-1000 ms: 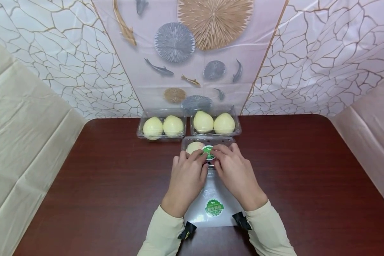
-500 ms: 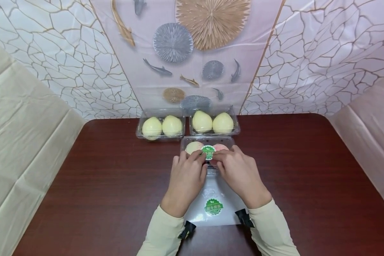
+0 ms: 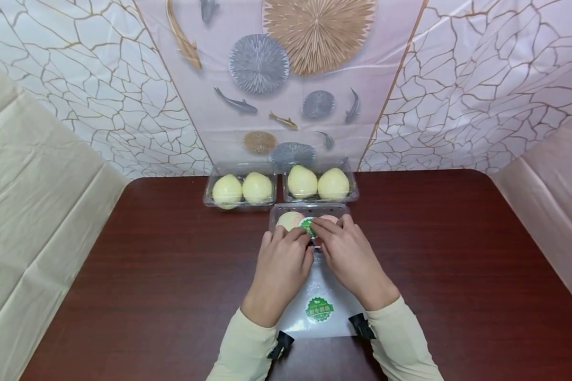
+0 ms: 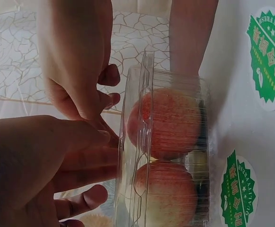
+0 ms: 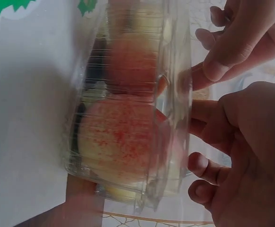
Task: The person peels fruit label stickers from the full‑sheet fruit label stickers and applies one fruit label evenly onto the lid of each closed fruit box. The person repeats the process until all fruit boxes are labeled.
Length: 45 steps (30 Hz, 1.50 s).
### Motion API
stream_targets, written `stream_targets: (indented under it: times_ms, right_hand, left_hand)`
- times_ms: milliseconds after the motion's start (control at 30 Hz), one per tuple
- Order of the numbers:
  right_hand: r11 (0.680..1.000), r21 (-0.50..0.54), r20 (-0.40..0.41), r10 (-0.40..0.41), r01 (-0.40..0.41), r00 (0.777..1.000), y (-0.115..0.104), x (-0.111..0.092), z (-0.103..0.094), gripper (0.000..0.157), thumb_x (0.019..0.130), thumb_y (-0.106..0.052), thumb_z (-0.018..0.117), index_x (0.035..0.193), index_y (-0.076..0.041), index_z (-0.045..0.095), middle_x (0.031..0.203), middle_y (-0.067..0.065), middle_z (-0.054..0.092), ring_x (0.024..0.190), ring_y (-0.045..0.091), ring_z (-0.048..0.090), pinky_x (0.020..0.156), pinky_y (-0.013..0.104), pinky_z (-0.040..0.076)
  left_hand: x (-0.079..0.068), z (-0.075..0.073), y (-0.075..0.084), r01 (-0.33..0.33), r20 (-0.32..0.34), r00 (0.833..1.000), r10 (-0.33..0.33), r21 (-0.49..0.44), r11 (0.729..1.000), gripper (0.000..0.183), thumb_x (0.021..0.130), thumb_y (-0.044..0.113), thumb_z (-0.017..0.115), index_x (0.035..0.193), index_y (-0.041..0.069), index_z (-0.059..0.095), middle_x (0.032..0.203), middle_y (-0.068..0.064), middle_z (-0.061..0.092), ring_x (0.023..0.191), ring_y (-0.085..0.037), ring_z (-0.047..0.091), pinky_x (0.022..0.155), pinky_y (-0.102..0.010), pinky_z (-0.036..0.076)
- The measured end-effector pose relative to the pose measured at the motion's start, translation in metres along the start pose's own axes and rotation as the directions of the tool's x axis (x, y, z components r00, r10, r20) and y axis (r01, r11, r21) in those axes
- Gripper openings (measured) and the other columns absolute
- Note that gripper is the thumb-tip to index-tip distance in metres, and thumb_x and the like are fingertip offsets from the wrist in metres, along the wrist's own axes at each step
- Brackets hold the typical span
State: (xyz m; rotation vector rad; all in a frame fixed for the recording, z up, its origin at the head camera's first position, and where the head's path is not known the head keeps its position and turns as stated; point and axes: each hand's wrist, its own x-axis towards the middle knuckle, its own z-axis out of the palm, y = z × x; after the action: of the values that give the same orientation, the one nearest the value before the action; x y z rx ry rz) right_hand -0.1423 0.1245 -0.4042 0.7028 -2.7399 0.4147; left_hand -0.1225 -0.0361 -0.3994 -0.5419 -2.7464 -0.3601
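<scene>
A clear plastic fruit box (image 3: pixel 310 209) stands closed in front of me, with red-and-yellow peaches (image 5: pixel 120 137) inside. On its lid lies a round green-and-white label (image 3: pixel 306 226), partly covered by fingers. My left hand (image 3: pixel 282 270) touches the lid at the label's near left side, fingers bent slightly over it. The right hand (image 3: pixel 355 259) lays its extended fingertips on the label from the right. In the left wrist view, the left hand's fingers (image 4: pixel 87 161) reach flat along the lid.
A white sheet bearing green labels (image 3: pixel 319 309) lies between the forearms, in front of the box. Behind stand two clear boxes, left (image 3: pixel 240 168) and right (image 3: pixel 316 198), each with pale yellow fruit showing. A patterned cloth (image 3: pixel 286 95) hangs beyond the dark red table (image 3: pixel 148 275).
The right hand shifted right half a second ago, uncovering more of the label, and has moved back left over it. The left hand has shifted slightly right and toward me.
</scene>
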Motion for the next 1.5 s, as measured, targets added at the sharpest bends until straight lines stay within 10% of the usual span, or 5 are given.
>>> stream_targets:
  times_ms: [933,1200,1500]
  right_hand:
    - [0.998,0.057,0.009,0.012,-0.012,1.0,0.005,-0.004,-0.016,0.022,0.094,-0.002,0.075,0.114,-0.005,0.081,0.118,0.006,0.078,0.084,0.024,0.046,0.072,0.037,0.042]
    - [0.992,0.107,-0.017,0.069,-0.067,0.997,0.007,-0.002,-0.024,0.022,0.095,0.002,0.07,0.115,-0.003,0.08,0.121,0.008,0.077,0.088,0.026,0.05,0.075,0.038,0.045]
    - [0.934,0.171,-0.11,0.334,-0.313,0.936,0.015,-0.009,-0.031,0.018,0.095,0.0,0.072,0.112,0.0,0.078,0.112,0.017,0.075,0.091,0.033,0.059,0.071,0.047,0.054]
  left_hand:
    - [0.0,0.013,0.002,-0.021,-0.019,1.0,0.022,0.056,0.998,0.011,0.105,0.025,0.065,0.109,0.015,0.067,0.12,0.004,0.071,0.094,-0.026,0.05,0.081,-0.046,0.032]
    - [0.005,0.005,-0.002,0.064,-0.055,0.996,-0.074,-0.162,0.985,0.007,0.104,0.014,0.062,0.109,0.014,0.068,0.111,0.002,0.073,0.097,-0.026,0.052,0.083,-0.046,0.033]
    - [0.003,-0.01,-0.022,0.233,-0.14,0.937,-0.32,-0.432,0.871,0.028,0.097,0.009,0.074,0.125,0.007,0.073,0.117,-0.01,0.073,0.097,-0.029,0.064,0.084,-0.046,0.05]
